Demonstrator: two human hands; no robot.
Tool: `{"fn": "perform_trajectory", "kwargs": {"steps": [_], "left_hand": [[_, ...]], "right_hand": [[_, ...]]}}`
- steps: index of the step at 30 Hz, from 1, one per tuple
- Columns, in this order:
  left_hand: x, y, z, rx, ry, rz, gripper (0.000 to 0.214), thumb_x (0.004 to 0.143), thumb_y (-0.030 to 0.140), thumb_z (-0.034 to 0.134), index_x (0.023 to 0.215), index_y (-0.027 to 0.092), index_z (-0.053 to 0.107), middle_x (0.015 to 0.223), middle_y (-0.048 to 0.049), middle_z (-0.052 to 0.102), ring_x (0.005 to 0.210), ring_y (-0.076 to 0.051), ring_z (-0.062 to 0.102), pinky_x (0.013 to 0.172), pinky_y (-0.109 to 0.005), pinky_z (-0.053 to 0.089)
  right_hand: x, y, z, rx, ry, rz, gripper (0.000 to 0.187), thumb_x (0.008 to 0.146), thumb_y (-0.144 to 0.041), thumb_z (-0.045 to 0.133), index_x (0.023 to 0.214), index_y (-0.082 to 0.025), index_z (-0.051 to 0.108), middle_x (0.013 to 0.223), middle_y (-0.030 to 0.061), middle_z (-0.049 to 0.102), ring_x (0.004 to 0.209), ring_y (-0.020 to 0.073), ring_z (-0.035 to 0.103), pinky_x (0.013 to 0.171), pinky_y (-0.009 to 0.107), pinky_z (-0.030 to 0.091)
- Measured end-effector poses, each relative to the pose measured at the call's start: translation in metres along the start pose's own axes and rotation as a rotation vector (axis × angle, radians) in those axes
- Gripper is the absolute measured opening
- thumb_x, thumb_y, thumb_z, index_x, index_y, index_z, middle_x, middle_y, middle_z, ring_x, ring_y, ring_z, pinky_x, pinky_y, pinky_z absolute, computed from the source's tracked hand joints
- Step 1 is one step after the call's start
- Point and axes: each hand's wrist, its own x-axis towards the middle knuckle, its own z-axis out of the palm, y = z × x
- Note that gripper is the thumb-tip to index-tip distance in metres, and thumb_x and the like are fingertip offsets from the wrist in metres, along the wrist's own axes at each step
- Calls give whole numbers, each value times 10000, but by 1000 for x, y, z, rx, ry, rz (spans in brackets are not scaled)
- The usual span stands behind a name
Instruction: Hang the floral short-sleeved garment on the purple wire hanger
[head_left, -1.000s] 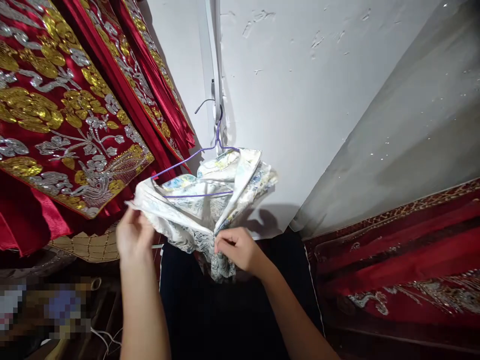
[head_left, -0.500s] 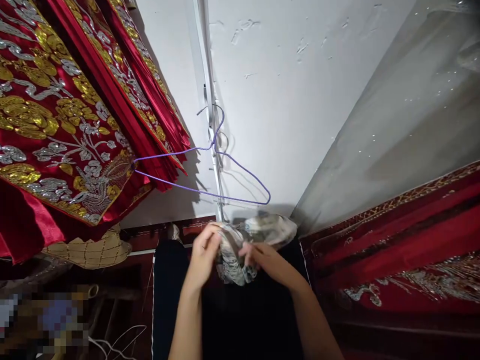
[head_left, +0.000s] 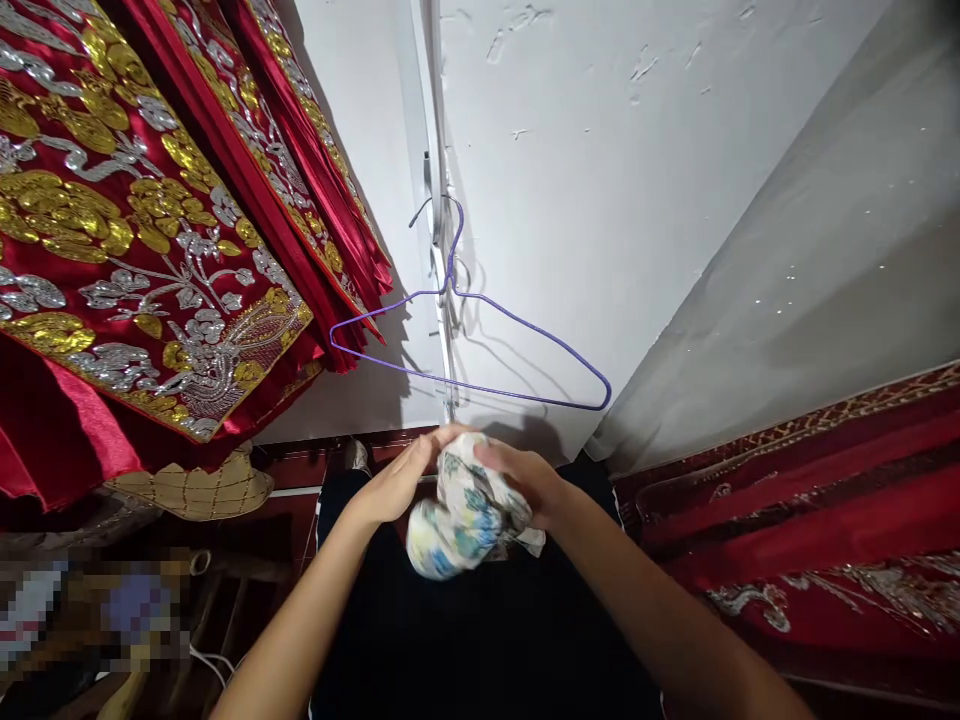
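A crumpled white floral cloth (head_left: pixel 469 510) with green, blue and yellow print is bunched between my two hands above my dark-trousered lap. My left hand (head_left: pixel 401 480) presses its left and far side, fingers reaching behind the bundle. On the other side, my right hand (head_left: pixel 529 480) is closed on the cloth's upper right, the thumb over the top and the other fingers partly hidden. Beyond both hands, a bare purple wire hanger (head_left: pixel 525 325) hangs by its hook from a narrow white strip (head_left: pixel 426 110) on the wall; neither hand touches it.
Red satin garments (head_left: pixel 187 250) with gold and silver embroidery hang at the left. More red embroidered fabric (head_left: pixel 810 520) lies at the right, below a grey, plastic-looking sheet (head_left: pixel 810 260). A beige gold-lined cloth (head_left: pixel 199 485) lies lower left, near a white cable (head_left: pixel 214 660).
The cloth has been gathered from a looser, stretched shape into a compact bundle, and my hands have shifted around it. The hanger appears farther right, clear of the red garments.
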Motion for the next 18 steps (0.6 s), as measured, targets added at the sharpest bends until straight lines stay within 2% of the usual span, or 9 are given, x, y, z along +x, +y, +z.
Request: {"fn": "perform_trajectory", "kwargs": {"steps": [2,3,4,6,8,10,13,15,18], "left_hand": [[-3,-9,-5,156,-134,-53,770,931,770,199,917,184,698,894,-100,684,831,-238,618,796,-350,501],[-6,-14,-9,236,-203,-63,727,924,771,273,835,179,685,824,-82,672,764,-219,595,742,-329,486],[-9,-18,-13,308,-264,-72,677,917,759,352,788,175,670,780,-66,661,718,-203,574,702,-311,466],[-16,-22,-25,446,-299,-111,570,910,693,483,756,172,656,730,-41,646,663,-180,550,655,-284,425],[-21,-21,-41,609,-206,-182,497,901,635,552,745,173,646,678,-26,624,627,-174,537,621,-273,385],[-23,-14,-55,746,-91,-217,461,894,612,576,748,179,636,652,-17,609,615,-176,530,609,-269,356],[-26,4,-66,816,-8,-213,424,906,589,571,788,186,630,638,11,583,603,-155,495,595,-249,325],[-28,12,-70,815,2,-209,419,917,577,559,790,183,625,631,24,560,594,-136,465,580,-234,310],[-36,15,-81,869,7,-239,434,937,553,526,741,179,623,613,15,562,576,-139,469,559,-236,302]], "right_hand": [[-12,-22,-4,-264,-139,99,335,702,-481,788,784,-177,672,684,21,629,631,173,588,566,270,460],[-20,-33,-5,-409,-147,102,264,698,-389,795,793,-174,675,716,15,639,638,163,581,564,257,444],[-27,-43,-6,-546,-109,67,184,719,-312,767,797,-172,678,743,13,647,651,157,578,567,250,432],[-37,-60,-6,-763,86,-96,58,781,-227,671,764,-172,667,745,10,638,663,150,564,581,248,414],[-37,-68,-6,-862,356,-275,113,829,-239,625,736,-177,643,681,1,588,637,144,527,580,254,390],[-25,-65,-7,-859,551,-369,151,865,-341,632,884,-197,672,658,-11,561,627,151,509,591,264,389],[7,-46,-17,-796,576,-395,380,900,-449,592,1216,-241,634,873,30,663,802,199,590,742,299,446],[27,-32,-30,-811,566,-382,322,932,-460,528,1113,-235,671,955,49,675,876,208,588,811,306,431],[33,-20,-54,-900,677,-320,339,950,-451,479,738,-211,589,716,4,576,697,168,486,683,282,371]]}}
